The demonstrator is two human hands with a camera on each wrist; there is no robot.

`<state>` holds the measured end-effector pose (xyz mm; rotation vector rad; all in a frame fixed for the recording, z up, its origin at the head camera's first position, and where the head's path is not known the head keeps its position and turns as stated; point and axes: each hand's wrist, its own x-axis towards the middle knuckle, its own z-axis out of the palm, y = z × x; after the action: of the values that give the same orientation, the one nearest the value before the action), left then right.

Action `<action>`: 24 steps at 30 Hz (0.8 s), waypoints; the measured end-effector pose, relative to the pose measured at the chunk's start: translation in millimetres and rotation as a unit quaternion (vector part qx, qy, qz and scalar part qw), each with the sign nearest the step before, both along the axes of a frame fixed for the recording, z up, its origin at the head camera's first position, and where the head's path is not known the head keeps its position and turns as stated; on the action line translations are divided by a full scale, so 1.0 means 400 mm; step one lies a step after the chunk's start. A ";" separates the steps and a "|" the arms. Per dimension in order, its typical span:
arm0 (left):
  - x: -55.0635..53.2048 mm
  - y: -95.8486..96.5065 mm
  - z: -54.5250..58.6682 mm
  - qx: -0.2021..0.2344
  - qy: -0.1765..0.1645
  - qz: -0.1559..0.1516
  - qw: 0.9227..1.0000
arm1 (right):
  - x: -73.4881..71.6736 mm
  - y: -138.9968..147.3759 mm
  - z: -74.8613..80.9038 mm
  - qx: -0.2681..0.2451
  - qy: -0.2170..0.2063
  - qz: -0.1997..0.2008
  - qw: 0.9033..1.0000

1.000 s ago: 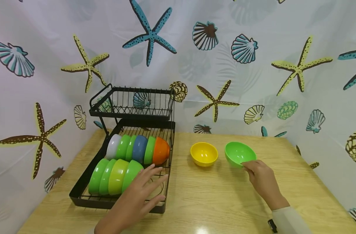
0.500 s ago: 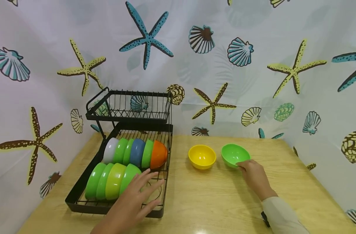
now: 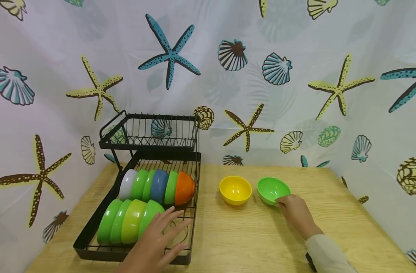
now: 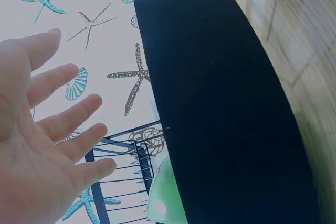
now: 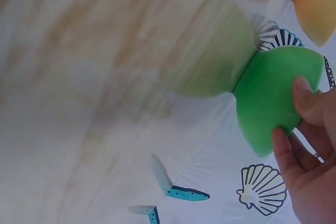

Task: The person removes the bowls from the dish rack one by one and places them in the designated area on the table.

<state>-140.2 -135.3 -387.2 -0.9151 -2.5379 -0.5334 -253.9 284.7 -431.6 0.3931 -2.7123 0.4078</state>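
My right hand (image 3: 295,213) pinches the near right rim of a green bowl (image 3: 270,188), thumb on the outside. In the right wrist view the green bowl (image 5: 270,85) has its base right at the tabletop, meeting its own reflection. A yellow bowl (image 3: 235,190) sits just left of it, mouth up. My left hand (image 3: 153,242) hovers with spread fingers at the front of a black two-tier dish rack (image 3: 133,257), close to the nearest green bowl (image 3: 151,216). Nothing is in its grasp; the left wrist view shows the bare palm (image 4: 47,145).
On the rack's lower tier, a back row runs from a white bowl (image 3: 128,184) past green ones and a blue bowl (image 3: 159,186) to an orange bowl (image 3: 185,187). A yellow-green bowl (image 3: 133,220) stands among the front row. The upper tier (image 3: 150,131) holds no dishes. A patterned curtain (image 3: 208,76) surrounds the wooden table (image 3: 242,239).
The green bowl in my right hand has come down and slightly left, going from tilted to nearly level beside the yellow bowl. The head view has tipped up; my left hand stays by the rack.
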 end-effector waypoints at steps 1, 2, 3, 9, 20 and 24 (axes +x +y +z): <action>-0.001 0.000 -0.001 0.001 0.001 -0.001 1.000 | 0.000 0.000 0.001 0.000 0.000 0.002 1.000; -0.002 0.000 -0.001 0.001 0.001 -0.002 1.000 | -0.001 0.000 0.002 -0.001 0.000 0.003 1.000; -0.003 0.000 -0.001 0.003 0.002 -0.002 1.000 | -0.002 0.001 0.004 -0.002 0.001 0.005 1.000; -0.003 -0.002 -0.013 0.006 0.006 -0.010 1.000 | 0.002 -0.001 0.002 0.004 -0.019 0.000 1.000; -0.004 0.008 -0.030 0.005 -0.022 -0.007 1.000 | 0.026 0.003 -0.014 0.010 -0.018 -0.013 1.000; -0.012 0.008 -0.024 0.001 -0.001 -0.006 1.000 | 0.012 0.001 -0.003 0.012 -0.001 -0.002 1.000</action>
<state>-144.9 -132.1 -396.9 -0.9306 -2.5345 -0.5410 -249.0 285.1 -432.8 0.3949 -2.7215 0.3753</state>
